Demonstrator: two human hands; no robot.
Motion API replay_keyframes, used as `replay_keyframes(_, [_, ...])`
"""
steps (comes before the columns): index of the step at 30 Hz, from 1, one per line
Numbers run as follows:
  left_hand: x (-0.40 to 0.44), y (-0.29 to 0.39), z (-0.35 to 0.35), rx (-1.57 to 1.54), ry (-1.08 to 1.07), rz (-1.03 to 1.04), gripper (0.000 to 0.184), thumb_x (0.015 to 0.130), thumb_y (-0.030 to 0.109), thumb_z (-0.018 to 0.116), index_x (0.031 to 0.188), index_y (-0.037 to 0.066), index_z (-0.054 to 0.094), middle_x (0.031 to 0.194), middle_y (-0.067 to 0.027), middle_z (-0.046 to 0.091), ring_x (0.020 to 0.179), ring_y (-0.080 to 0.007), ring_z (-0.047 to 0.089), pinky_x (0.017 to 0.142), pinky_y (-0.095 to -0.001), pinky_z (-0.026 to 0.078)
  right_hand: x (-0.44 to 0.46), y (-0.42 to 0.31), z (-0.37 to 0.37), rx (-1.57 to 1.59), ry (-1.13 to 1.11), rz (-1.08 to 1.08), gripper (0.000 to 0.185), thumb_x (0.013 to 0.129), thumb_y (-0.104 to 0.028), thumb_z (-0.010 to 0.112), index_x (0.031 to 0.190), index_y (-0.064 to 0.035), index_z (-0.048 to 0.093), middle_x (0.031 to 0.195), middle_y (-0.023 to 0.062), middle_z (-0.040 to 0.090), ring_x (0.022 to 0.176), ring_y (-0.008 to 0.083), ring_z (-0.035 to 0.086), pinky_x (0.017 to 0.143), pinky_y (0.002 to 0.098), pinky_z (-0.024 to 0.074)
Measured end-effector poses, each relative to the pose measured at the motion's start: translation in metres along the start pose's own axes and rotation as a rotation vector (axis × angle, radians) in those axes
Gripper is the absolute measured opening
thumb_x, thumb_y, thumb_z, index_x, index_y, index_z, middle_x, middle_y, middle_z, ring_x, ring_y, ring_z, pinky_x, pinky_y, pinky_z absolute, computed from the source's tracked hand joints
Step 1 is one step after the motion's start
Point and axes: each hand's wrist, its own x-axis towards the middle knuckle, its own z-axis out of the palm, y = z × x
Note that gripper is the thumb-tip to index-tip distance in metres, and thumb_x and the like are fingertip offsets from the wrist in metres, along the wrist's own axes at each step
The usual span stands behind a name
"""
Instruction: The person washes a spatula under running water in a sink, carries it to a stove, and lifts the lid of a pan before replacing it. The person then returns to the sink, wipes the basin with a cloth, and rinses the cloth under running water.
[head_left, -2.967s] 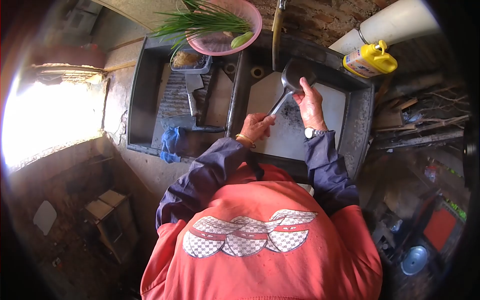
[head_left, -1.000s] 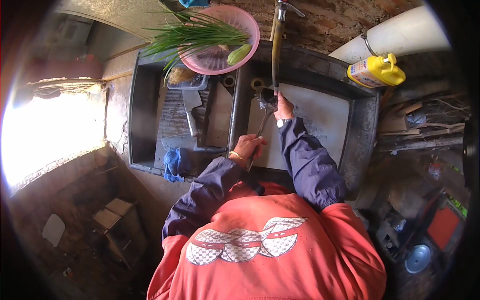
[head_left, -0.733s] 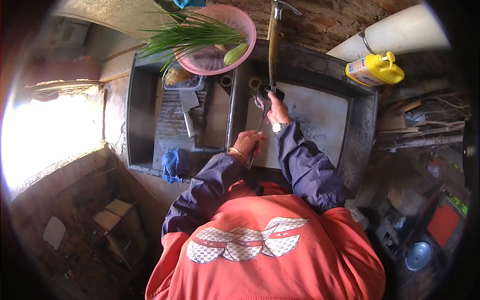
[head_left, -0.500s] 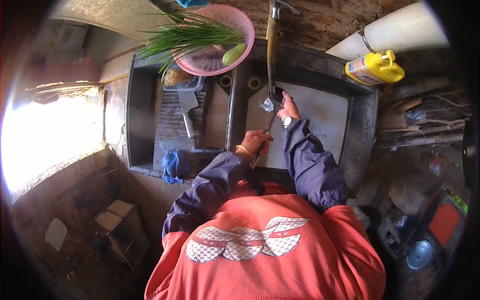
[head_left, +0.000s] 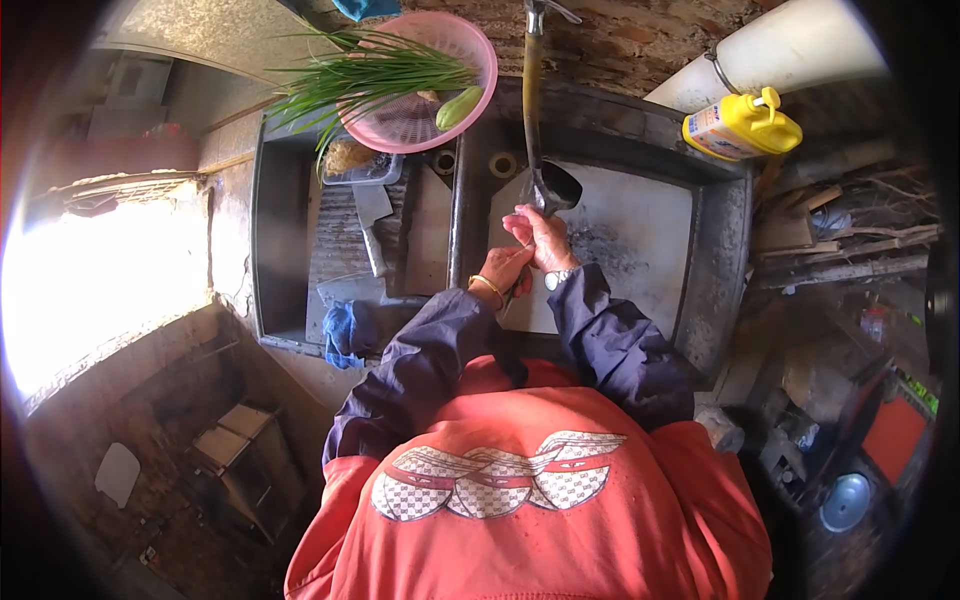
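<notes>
A dark, round-bowled ladle (head_left: pixel 562 186) is held over the right sink basin, directly below the end of the tap hose (head_left: pixel 532 100). Water seems to run onto the ladle near its neck. My left hand (head_left: pixel 505 268) is closed around the lower handle, close to my body. Just above it, my right hand (head_left: pixel 542 240) wraps the handle below the bowl, its fingers pointing left. The two hands touch or nearly touch, and most of the handle is hidden by them.
A pink colander (head_left: pixel 487 95) with green stalks and a pale green vegetable sits at the back left. In the left basin lie a cleaver (head_left: pixel 372 205) and a plastic box (head_left: pixel 375 170). A blue cloth (head_left: pixel 345 330) hangs over the front edge; a yellow pump bottle (head_left: pixel 740 128) stands back right.
My right hand has moved from the ladle's bowl down to its handle, beside my left hand. The bowl now shows uncovered under the hose.
</notes>
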Motion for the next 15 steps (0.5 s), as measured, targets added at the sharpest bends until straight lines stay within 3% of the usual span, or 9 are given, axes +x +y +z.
replay_keyframes(3, [0.000,0.004,0.005,-0.038,-0.035,0.053,0.026,0.093,0.021,0.051,0.091,0.000,0.065,0.055,-0.0103,0.059,0.037,-0.0131,0.048,0.038,-0.0258,0.035,0.017,-0.002,-0.012,-0.077,0.003,-0.044,0.021,0.087,-0.019,0.064,0.095,-0.0003,0.058,0.080,0.0163,0.069,0.069,0.0222,0.068,0.055,0.0234,0.0533])
replay_keyframes(5, [0.002,0.001,0.006,-0.064,-0.057,0.099,0.022,0.092,0.018,0.052,0.095,0.000,0.064,0.057,-0.0105,0.060,0.038,-0.0128,0.048,0.039,-0.0254,0.036,0.029,-0.003,-0.018,-0.088,-0.014,-0.071,0.031,0.088,-0.024,0.065,0.103,0.0022,0.056,0.086,0.0183,0.069,0.073,0.0213,0.068,0.060,0.0229,0.0543])
replay_keyframes(8, [0.010,-0.003,0.002,-0.036,-0.034,0.124,0.019,0.088,0.012,0.054,0.101,0.002,0.063,0.059,-0.0096,0.061,0.041,-0.0112,0.049,0.039,-0.0243,0.036,0.037,-0.011,-0.004,-0.188,0.013,-0.059,0.031,0.091,-0.027,0.061,0.097,0.0029,0.054,0.075,0.0186,0.068,0.062,0.0235,0.067,0.052,0.0253,0.0519])
replay_keyframes(10, [0.014,-0.007,0.000,0.114,0.140,0.105,0.020,0.084,0.015,0.057,0.099,0.004,0.065,0.063,-0.0124,0.064,0.048,-0.0190,0.058,0.046,-0.0297,0.043,0.043,-0.009,0.005,-0.270,0.063,-0.075,0.034,0.091,-0.028,0.060,0.087,0.0055,0.054,0.065,0.0180,0.065,0.052,0.0249,0.064,0.045,0.0271,0.0495])
replay_keyframes(11, [0.016,-0.009,0.000,0.115,0.142,0.107,0.020,0.084,0.015,0.057,0.099,0.004,0.065,0.063,-0.0124,0.064,0.048,-0.0190,0.058,0.046,-0.0297,0.043,0.043,-0.007,0.008,-0.269,0.060,-0.076,0.034,0.091,-0.028,0.060,0.087,0.0055,0.054,0.065,0.0180,0.065,0.052,0.0249,0.064,0.045,0.0271,0.0495])
replay_keyframes(13, [0.021,-0.017,0.002,0.497,0.446,0.207,0.023,0.080,0.020,0.062,0.097,0.005,0.066,0.068,-0.0146,0.066,0.060,-0.0283,0.065,0.058,-0.0360,0.049,0.052,0.002,0.008,-0.260,0.138,-0.132,0.039,0.090,-0.029,0.061,0.084,0.0080,0.053,0.066,0.0185,0.064,0.052,0.0255,0.064,0.045,0.0278,0.0494])
replay_keyframes(15, [0.016,-0.026,0.004,0.574,0.575,0.311,0.024,0.078,0.023,0.063,0.095,0.006,0.067,0.071,-0.0151,0.067,0.067,-0.0308,0.066,0.062,-0.0377,0.050,0.057,0.008,0.006,-0.261,0.137,-0.138,0.040,0.091,-0.031,0.059,0.085,0.0081,0.053,0.068,0.0193,0.065,0.054,0.0256,0.065,0.046,0.0285,0.0505])
